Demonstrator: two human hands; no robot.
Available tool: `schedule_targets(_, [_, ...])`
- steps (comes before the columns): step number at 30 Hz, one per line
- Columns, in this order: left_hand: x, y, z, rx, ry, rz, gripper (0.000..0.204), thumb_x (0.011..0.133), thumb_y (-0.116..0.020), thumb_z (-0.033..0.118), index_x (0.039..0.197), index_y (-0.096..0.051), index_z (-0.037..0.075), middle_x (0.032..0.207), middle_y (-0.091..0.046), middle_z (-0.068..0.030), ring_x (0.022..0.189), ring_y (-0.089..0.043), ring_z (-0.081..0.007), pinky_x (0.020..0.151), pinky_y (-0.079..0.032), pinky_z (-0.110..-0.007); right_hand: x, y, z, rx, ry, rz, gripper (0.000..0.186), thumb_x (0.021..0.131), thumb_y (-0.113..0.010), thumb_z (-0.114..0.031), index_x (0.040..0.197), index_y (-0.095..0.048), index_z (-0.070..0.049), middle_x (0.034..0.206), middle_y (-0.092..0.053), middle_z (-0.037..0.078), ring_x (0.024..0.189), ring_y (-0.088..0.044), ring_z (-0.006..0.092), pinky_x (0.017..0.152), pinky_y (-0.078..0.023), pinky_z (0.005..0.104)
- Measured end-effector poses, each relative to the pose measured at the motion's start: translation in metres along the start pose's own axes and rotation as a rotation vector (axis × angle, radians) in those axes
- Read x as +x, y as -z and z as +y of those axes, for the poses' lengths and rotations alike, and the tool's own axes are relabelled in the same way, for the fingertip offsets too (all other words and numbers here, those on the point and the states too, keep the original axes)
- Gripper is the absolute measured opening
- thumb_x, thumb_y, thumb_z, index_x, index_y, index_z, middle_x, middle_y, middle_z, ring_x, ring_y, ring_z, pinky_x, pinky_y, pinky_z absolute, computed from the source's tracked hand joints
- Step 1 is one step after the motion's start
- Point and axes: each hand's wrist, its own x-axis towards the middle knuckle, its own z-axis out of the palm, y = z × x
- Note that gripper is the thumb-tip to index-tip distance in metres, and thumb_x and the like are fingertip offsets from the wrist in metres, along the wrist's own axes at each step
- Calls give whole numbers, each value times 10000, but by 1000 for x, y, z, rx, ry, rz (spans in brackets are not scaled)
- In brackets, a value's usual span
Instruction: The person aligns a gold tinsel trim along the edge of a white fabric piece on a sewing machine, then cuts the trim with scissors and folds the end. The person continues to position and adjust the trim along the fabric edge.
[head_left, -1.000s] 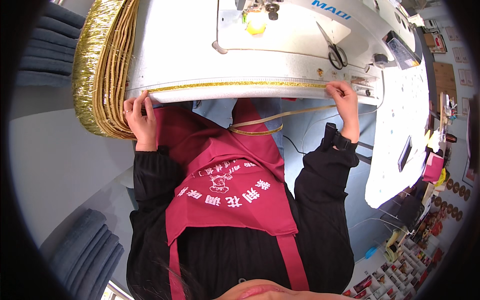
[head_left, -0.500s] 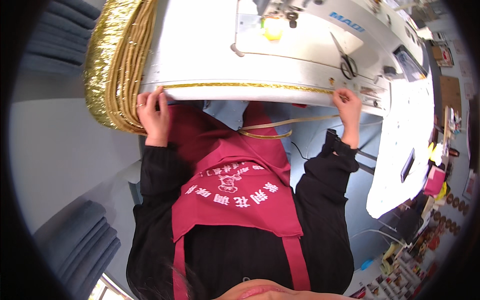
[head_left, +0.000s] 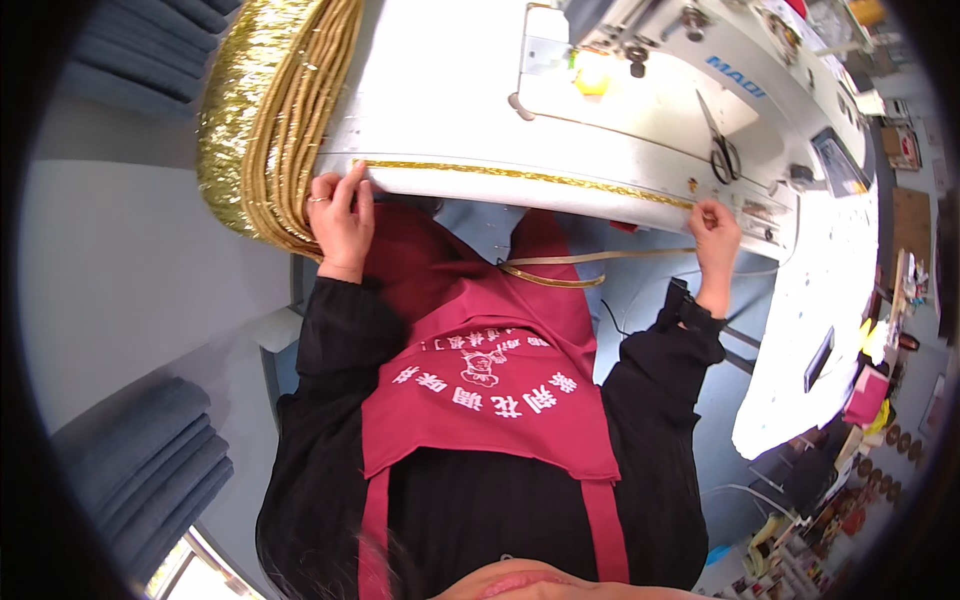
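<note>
- A person in a black long-sleeved top and a dark red apron [head_left: 500, 400] sits at the near edge of a white tabletop [head_left: 440, 110].
- A gold trim strip [head_left: 520, 176] runs along that near edge, stretched between the two hands.
- The left hand [head_left: 340, 215] is at the strip's left end, fingers curled over the tabletop edge, its grip closed on the gold trim strip.
- Just left of that hand, a thick bundle of gold cord and glittering gold fabric [head_left: 265, 120] hangs over the tabletop's left end.
- The right hand [head_left: 715, 235] is at the strip's right end, fingers pinched shut on the strip against the tabletop edge.
- Below the tabletop edge, a loose loop of the same gold trim [head_left: 560, 272] hangs between the hands, over the apron.
- Farther back on the tabletop, a white sewing machine [head_left: 650, 40] stands, with black-handled scissors [head_left: 722, 145] lying to its right.
- Folded grey-blue cloth [head_left: 140, 470] is stacked on the floor, well left of the tabletop.
</note>
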Motion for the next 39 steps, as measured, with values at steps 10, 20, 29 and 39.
schedule_targets(10, [-3,0,3,-10,61,-62,247,932,-662,93,1171,-723,109,951,-567,-119,851,-578,-276,750,-476,-374,-3,1,-3,17,8,6,127,824,-738,-111,911,-712,-22,809,-672,30,652,-588,93,635,-481,240])
schedule_targets(20, [1,2,2,-11,-17,0,242,891,-703,94,1128,-737,128,900,-566,-103,732,-588,-268,632,-478,-388,-4,0,-3,-42,82,22,120,810,-722,-73,909,-696,-11,796,-649,31,641,-567,112,626,-468,246])
schedule_targets(29, [2,47,55,-201,-308,-314,300,782,-765,121,1076,-704,123,949,-645,-49,856,-624,-252,753,-475,-382,-39,73,-42,1378,287,73,135,810,-749,-113,796,-615,-100,735,-496,-56,686,-472,70,570,-335,217])
schedule_targets(39, [124,90,-53,288,156,-167,245,923,-687,189,1107,-685,27,1112,-653,-139,983,-633,-330,842,-508,-387,-60,120,-127,2308,679,-209,181,739,-748,-43,676,-607,-137,584,-442,-75,437,-302,5,421,-122,205])
